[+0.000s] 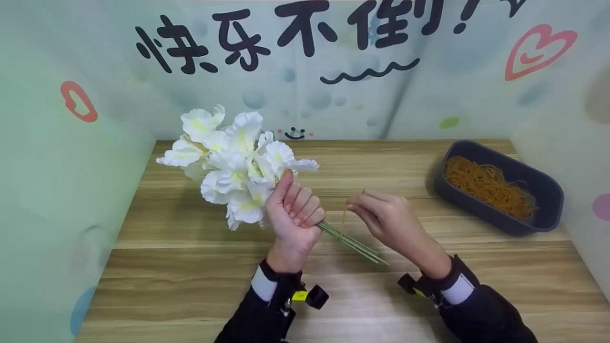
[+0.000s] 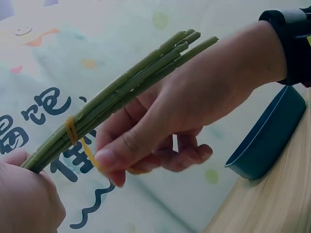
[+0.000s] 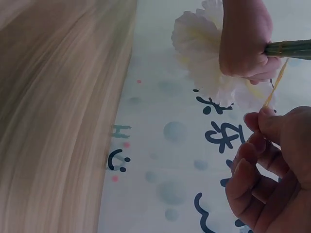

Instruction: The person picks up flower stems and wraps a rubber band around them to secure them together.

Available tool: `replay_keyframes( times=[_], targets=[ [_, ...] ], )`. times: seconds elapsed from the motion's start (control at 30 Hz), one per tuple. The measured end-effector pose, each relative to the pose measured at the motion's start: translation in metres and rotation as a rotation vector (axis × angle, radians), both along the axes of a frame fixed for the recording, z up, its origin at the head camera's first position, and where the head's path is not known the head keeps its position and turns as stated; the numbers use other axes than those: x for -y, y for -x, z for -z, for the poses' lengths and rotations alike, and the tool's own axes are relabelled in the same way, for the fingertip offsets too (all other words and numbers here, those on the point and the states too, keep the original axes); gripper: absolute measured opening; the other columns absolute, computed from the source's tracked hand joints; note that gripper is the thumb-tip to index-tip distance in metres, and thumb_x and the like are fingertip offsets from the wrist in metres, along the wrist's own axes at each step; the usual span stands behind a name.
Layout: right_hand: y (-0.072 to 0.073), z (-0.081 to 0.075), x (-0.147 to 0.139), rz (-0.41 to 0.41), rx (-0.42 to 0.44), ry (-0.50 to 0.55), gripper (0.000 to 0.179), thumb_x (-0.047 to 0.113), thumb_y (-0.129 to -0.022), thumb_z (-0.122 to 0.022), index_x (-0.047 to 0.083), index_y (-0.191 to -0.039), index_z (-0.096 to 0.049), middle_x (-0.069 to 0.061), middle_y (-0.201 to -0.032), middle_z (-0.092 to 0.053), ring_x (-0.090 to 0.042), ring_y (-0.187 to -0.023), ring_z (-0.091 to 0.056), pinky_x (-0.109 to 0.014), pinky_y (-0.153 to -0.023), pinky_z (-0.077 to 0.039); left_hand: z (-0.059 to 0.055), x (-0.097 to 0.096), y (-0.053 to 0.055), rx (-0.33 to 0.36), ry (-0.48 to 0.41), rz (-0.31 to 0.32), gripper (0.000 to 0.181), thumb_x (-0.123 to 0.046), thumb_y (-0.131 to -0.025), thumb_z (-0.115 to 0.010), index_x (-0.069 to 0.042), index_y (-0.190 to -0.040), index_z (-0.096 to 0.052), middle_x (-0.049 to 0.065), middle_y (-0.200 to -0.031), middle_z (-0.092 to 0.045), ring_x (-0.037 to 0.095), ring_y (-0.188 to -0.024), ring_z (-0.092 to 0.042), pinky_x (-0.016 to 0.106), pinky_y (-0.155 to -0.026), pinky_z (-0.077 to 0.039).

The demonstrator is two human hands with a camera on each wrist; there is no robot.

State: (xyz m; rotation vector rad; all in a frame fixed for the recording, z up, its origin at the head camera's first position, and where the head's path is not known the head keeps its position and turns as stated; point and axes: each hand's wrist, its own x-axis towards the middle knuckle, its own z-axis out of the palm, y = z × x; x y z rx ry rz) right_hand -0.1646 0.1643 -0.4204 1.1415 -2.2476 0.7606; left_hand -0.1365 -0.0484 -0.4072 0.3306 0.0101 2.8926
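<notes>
My left hand (image 1: 294, 214) grips a bunch of white artificial flowers (image 1: 238, 162) by the green stems (image 1: 355, 244), just below the blooms. The blooms lean to the upper left, and the stem ends point to the lower right. Around the stems, beyond the left fist, a yellow rubber band (image 2: 72, 130) is looped. Between thumb and fingertips my right hand (image 1: 398, 216) pinches a stretch of that band, pulled out taut from the stems. The right wrist view shows the pulled band (image 3: 277, 82) running from the stems to the pinching fingers.
A dark blue tub (image 1: 500, 188) at the right back of the wooden table (image 1: 200, 286) holds a heap of rubber bands (image 1: 488, 188). A pale printed backdrop (image 1: 295, 95) with dark lettering rises behind the table, with side panels left and right.
</notes>
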Motion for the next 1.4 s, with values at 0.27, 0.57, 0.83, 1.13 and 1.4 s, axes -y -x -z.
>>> replay_keyframes(
  times=[0.27,0.57,0.83,1.13,1.4],
  targets=[
    [-0.002,0.011,0.008,-0.035,0.061,-0.015,0.004,0.007,-0.105,-0.078,0.006,-0.105,-0.082,-0.005,-0.087,-0.078,-0.014,-0.069,-0.072,-0.031,-0.063,-0.064,0.001,0.000,0.000,-0.013,-0.030,-0.004,0.060,-0.039,-0.124,-0.014,-0.023,-0.066,-0.016,-0.011,-0.056,-0.015,0.005,-0.048,-0.007,0.019,-0.047,0.000],
    [-0.010,0.016,0.017,-0.086,0.176,-0.105,0.010,0.001,-0.102,-0.077,0.006,-0.109,-0.081,-0.006,-0.090,-0.079,-0.019,-0.077,-0.076,-0.034,-0.070,-0.068,-0.001,0.006,-0.001,0.001,-0.113,-0.037,0.062,-0.046,-0.124,-0.010,-0.023,-0.066,-0.015,-0.010,-0.056,-0.015,0.006,-0.048,-0.007,0.018,-0.049,-0.001],
    [-0.022,0.024,0.029,-0.139,0.257,-0.060,0.013,0.004,-0.104,-0.077,0.006,-0.092,-0.073,-0.004,-0.073,-0.066,-0.009,-0.060,-0.057,-0.020,-0.055,-0.052,0.001,0.010,0.000,0.011,-0.182,-0.123,0.063,-0.047,-0.124,-0.012,-0.022,-0.066,-0.017,-0.009,-0.056,-0.017,0.006,-0.049,-0.008,0.018,-0.049,-0.003],
    [-0.047,0.023,0.041,-0.134,0.185,-0.160,0.005,0.015,-0.108,-0.075,0.011,-0.110,-0.077,-0.002,-0.094,-0.080,-0.014,-0.080,-0.078,-0.027,-0.075,-0.067,0.000,0.018,0.004,0.018,-0.211,-0.173,0.064,-0.048,-0.124,-0.015,-0.023,-0.065,-0.017,-0.009,-0.054,-0.018,0.006,-0.050,-0.007,0.017,-0.049,-0.003],
    [-0.063,0.021,0.047,-0.119,0.107,-0.144,0.005,0.013,-0.108,-0.075,0.012,-0.103,-0.074,0.003,-0.087,-0.078,-0.009,-0.076,-0.075,-0.025,-0.073,-0.064,0.004,0.024,0.007,0.014,-0.225,-0.206,0.065,-0.050,-0.124,-0.015,-0.023,-0.064,-0.017,-0.009,-0.054,-0.017,0.006,-0.049,-0.007,0.018,-0.049,-0.002]
  ],
)
